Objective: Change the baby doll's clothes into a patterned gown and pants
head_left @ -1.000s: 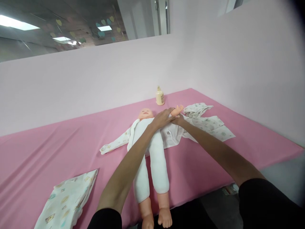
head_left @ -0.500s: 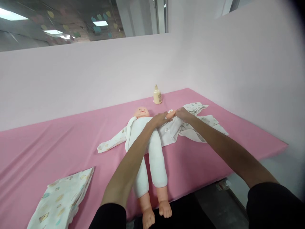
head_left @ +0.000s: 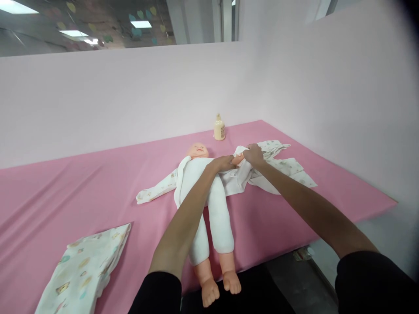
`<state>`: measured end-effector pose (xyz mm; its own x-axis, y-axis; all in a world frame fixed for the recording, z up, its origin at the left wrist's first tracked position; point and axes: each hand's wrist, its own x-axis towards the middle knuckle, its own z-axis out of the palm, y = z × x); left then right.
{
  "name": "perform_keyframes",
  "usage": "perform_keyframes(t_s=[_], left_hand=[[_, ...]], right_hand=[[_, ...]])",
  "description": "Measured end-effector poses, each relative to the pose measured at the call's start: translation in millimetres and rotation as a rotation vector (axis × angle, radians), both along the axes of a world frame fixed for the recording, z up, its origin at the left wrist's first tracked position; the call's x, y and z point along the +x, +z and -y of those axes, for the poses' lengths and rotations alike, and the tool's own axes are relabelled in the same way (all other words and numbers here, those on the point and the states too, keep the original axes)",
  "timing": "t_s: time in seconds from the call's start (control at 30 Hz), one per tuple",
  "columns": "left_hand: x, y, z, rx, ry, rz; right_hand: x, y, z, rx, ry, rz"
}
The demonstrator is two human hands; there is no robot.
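A baby doll (head_left: 193, 174) in white lies on its back, legs pointing toward me. Under it a printed baby shirt (head_left: 234, 185) is spread; one sleeve (head_left: 157, 190) covers the doll's arm on the left side. My left hand (head_left: 224, 163) is closed around the doll's other arm, close to the doll's hand (head_left: 238, 158). Right beside that, my right hand (head_left: 254, 155) pinches the white shirt fabric bunched at the doll's fingers. My own fingertips are partly hidden.
A cream pump bottle (head_left: 219, 128) stands near the wall. More printed baby clothing (head_left: 291, 168) lies to the right. A folded printed cloth (head_left: 85, 266) rests at the front left of the pink-covered table (head_left: 81, 187).
My right hand has shifted slightly, and white fabric now bunches up behind the doll's hand. The left hand stays on the doll's arm. The whole view has moved a little.
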<state>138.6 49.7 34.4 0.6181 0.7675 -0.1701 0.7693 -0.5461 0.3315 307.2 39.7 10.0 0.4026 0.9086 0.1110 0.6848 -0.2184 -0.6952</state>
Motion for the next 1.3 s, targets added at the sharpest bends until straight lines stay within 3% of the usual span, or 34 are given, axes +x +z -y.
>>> perform_keyframes(t_s=[0.17,0.47,0.63,0.83,0.97,1.13,1.3], left_hand=[[3,-3.2,-5,-0.040,0.000,-0.078],[4,-10.8,-11,-0.022,0.037,-0.020],[-4,-0.9,-9,-0.037,0.019,0.068],[-13,11.1,-3,-0.015,-0.007,0.003],[-6,1.6,2,0.093,0.003,-0.050],[4,-15.8,3,0.231,0.066,-0.023],[-1,-9.9,3,0.291,0.067,-0.087]], right_hand=[[-12,5,10,0.059,-0.070,0.185],[-21,4,34,0.116,0.068,0.458],[-18,9,32,0.085,0.065,0.392],[-8,11,32,0.048,0.041,0.344],[-16,8,32,0.045,0.085,0.301],[-53,13,39,0.122,0.123,0.155],[-63,14,41,0.190,0.168,0.124]])
